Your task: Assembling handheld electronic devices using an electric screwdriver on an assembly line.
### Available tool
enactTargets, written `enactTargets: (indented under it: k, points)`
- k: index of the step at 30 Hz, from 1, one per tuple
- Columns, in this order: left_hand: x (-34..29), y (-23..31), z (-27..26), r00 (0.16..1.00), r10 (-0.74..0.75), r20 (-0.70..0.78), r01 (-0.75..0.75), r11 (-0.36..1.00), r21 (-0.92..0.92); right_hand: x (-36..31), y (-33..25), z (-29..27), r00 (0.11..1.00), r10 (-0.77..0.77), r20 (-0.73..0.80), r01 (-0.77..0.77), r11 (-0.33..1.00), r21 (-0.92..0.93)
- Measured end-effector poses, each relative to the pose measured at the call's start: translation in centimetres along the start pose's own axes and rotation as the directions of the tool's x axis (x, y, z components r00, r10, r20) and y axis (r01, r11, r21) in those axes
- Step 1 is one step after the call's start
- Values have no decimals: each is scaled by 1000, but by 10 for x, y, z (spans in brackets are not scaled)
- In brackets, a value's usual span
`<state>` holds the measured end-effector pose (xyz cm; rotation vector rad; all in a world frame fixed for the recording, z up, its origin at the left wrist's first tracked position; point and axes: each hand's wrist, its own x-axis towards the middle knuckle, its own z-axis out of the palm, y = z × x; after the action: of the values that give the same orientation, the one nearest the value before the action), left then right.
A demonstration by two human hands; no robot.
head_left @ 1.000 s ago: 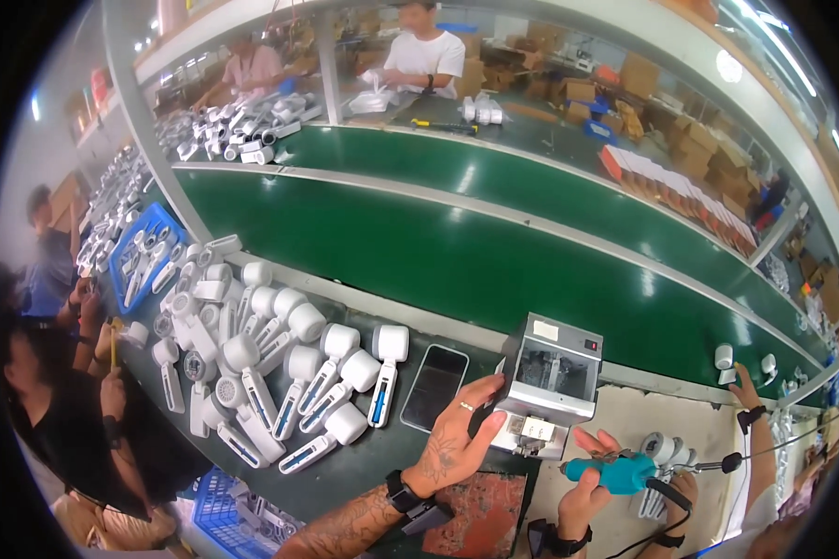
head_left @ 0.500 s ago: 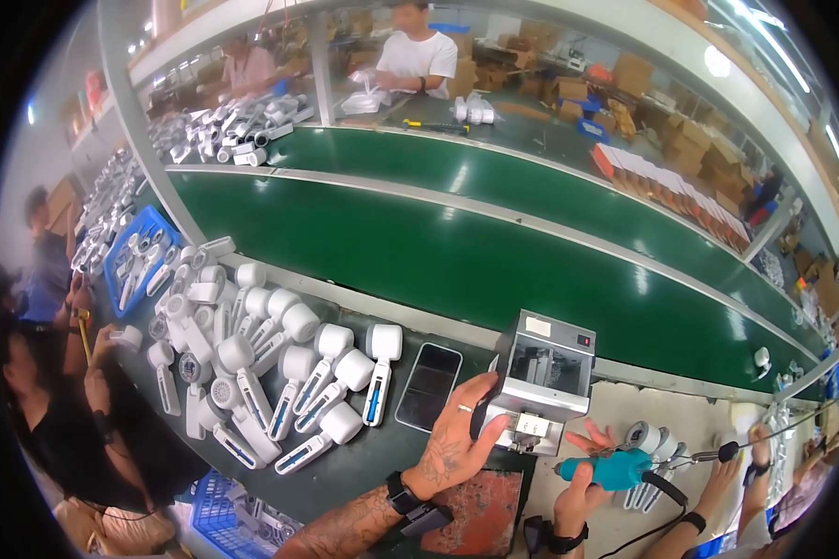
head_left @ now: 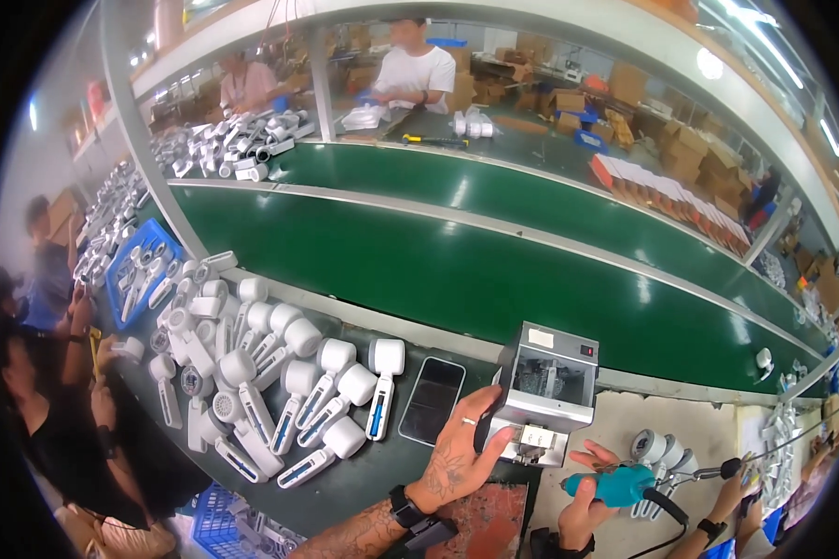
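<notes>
My left hand [head_left: 455, 458] grips the left side of a small metal screw feeder [head_left: 552, 377] with a clear window, its thumb at the front and its fingers along the side. A teal electric screwdriver [head_left: 611, 486] with a black cord lies in my right hand [head_left: 583, 512], thumb on top, just in front of the feeder. The screwdriver's tip points left, apart from the feeder. Left of my left hand is a dark-screened phone [head_left: 433, 401]. White shower heads with blue-striped handles [head_left: 379, 401] are piled farther left.
Beyond the bench runs a green conveyor belt [head_left: 391, 270]. More shower heads [head_left: 664, 452] lie behind the screwdriver. Blue baskets [head_left: 216, 512] and a co-worker in black [head_left: 84, 438] are at left. A co-worker's hand [head_left: 722, 503] is close at right. A reddish worn plate [head_left: 494, 512] lies in front.
The view has tipped slightly, so the bench sits a little lower in the picture. My hands keep their hold on the feeder and the screwdriver. Co-workers' hands have shifted.
</notes>
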<state>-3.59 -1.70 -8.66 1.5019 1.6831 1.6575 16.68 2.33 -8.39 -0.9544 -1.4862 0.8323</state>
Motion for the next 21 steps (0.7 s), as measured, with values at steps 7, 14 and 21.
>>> enactTargets:
  k: [7, 14, 21]
  points:
    - [-2, -3, -5, 1000, -20, 4, 20, 1000, 5, -10, 13, 0, 1000, -3, 7, 2, 999, 42]
    - [8, -3, -4, 1000, -5, 8, 5, 1000, 2, 0, 10, 0, 988, -144, -52, 126, 958, -258]
    - [5, -4, -1, 999, 0, 51, 0, 1000, -7, -5, 21, -14, 983, -166, -72, 136, 940, -314]
